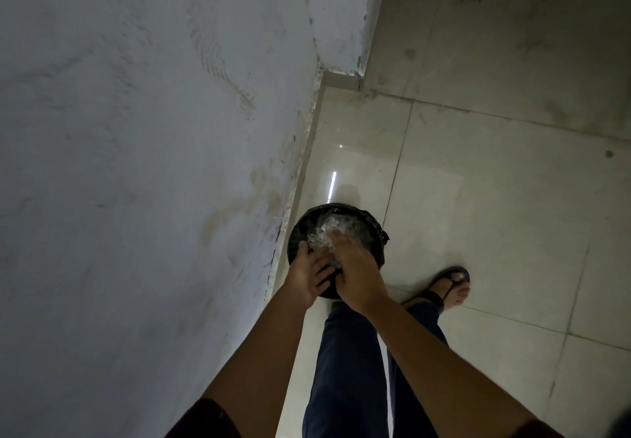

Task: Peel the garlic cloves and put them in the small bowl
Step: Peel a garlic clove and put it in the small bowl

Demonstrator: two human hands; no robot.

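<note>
No garlic cloves and no small bowl are in view. I stand over a round black bin lined with a black bag, set on the floor against the wall. Crumpled clear plastic lies in its mouth. Both hands hover over the bin's near rim. My left hand is turned palm-up, its fingers straight and pointing right. My right hand shows its back, with straight fingers lying across the left fingers and reaching the plastic. Whether anything sits between the palms is hidden.
A stained grey wall fills the left side and meets the glossy tiled floor along a pale skirting. My legs in dark trousers and a sandalled foot stand right behind the bin. A wall corner juts out at the top.
</note>
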